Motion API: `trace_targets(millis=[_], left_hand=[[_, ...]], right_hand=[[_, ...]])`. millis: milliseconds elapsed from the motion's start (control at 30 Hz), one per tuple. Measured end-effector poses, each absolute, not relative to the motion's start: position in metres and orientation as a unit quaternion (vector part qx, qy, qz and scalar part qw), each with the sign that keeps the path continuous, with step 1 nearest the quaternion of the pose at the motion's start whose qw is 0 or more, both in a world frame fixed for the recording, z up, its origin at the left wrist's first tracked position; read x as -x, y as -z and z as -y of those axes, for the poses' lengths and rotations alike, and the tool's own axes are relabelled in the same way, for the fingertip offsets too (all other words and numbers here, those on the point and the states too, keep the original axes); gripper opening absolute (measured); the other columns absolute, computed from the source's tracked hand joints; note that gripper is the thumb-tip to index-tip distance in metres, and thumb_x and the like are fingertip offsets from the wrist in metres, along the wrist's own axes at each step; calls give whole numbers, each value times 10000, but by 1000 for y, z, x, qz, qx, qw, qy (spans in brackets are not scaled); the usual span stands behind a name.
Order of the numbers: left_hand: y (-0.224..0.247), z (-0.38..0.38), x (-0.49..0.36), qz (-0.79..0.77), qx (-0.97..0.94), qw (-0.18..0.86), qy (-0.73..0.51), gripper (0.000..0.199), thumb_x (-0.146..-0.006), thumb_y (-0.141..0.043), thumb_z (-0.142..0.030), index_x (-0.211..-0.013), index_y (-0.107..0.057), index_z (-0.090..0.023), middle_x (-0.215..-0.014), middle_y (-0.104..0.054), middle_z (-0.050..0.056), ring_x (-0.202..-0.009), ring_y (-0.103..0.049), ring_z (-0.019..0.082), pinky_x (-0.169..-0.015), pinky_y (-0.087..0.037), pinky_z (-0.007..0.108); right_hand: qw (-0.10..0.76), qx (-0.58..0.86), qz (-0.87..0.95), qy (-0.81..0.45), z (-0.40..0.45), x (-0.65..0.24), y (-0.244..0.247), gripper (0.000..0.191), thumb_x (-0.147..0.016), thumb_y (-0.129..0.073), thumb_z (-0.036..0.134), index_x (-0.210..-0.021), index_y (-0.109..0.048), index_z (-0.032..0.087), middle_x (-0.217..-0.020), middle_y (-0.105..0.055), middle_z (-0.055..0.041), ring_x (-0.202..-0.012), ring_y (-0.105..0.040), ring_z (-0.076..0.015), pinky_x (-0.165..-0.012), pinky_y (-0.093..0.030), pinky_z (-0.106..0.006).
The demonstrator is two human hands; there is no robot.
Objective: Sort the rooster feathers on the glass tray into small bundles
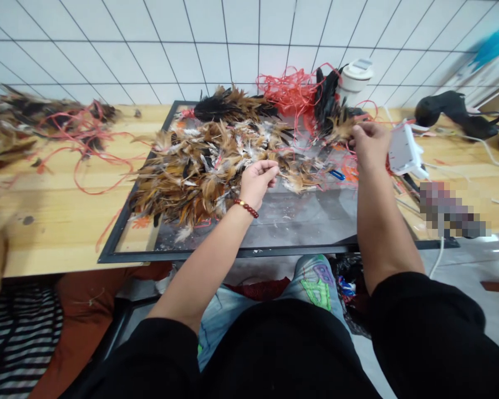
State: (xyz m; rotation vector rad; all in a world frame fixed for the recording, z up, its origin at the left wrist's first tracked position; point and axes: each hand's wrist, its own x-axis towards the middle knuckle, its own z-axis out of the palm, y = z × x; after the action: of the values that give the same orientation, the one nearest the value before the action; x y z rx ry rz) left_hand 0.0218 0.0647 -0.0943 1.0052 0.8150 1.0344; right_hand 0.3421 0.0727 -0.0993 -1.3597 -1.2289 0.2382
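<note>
My left hand [259, 182], with a bead bracelet [246, 208] at the wrist, is closed in a pinch above the right side of a heap of brown feathers [191, 172]. Whatever lies between its fingertips is too small to make out. Farther right, my right hand [371, 143] pinches a brown feather [340, 128] that points left from the fingertips. Behind that feather stand long black feathers [326, 100]. A small blue tool [336, 175] lies between the two hands, beside orange-red scraps [350, 173].
A dark frame [216, 255] borders the work surface. Tangled red string [289, 91] and a white canister [356, 77] stand by the tiled wall. Right of my right hand are a white box [406, 152] and cables. At left, more feathers and string [87, 127] lie near a seated person [20, 332].
</note>
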Motion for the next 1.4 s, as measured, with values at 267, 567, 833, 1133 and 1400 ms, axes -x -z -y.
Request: trace_targets(millis=[267,567,833,1133,1400], left_hand=[[95,-66,-21,-365,-447,674,-461,95,-752,-722,-120,-804,-653,-159,-638,-606,-39,-509,-517,41,-499,-420,168],[97,-72,-20,-373,-441,663,-476,92,-769,-718,-124,-817,-649,-160,-635,-600,-37,-513,-515,46,-511,-426,175],[99,-71,-22,-383,-478,634,-473,77,-778,-688,-99,-796,-657,-167,-601,-578,-37,-509,-514,61,-516,-427,187],[115,-75,-22,-357,-693,398,-483,154,-780,-663,-90,-874,-732,-192,-951,-716,51,-906,-652,169,-834,-517,279],[100,-63,-24,-418,-577,619,-330,100,-848,-615,-68,-780,-661,-126,-631,-650,6,-551,-587,96,-622,-497,246]], right_hand=[[588,628,509,8,-54,-265,110,223,-818,-663,407,-786,-663,187,-722,-653,-16,-666,-574,-153,-661,-458,-324],[311,600,731,-94,-32,-217,95,287,-724,-730,473,-691,-672,193,-597,-604,3,-557,-499,-135,-567,-376,-283],[328,606,725,-20,-47,-225,110,90,-784,-619,281,-730,-638,211,-752,-657,-55,-743,-585,-224,-722,-438,-360],[247,548,795,79,-34,-204,99,154,-908,-504,285,-880,-636,212,-864,-676,-87,-885,-580,-262,-859,-368,-419],[277,573,756,152,-36,-207,103,236,-965,-421,289,-1005,-640,209,-953,-663,-94,-963,-564,-265,-903,-392,-439]])
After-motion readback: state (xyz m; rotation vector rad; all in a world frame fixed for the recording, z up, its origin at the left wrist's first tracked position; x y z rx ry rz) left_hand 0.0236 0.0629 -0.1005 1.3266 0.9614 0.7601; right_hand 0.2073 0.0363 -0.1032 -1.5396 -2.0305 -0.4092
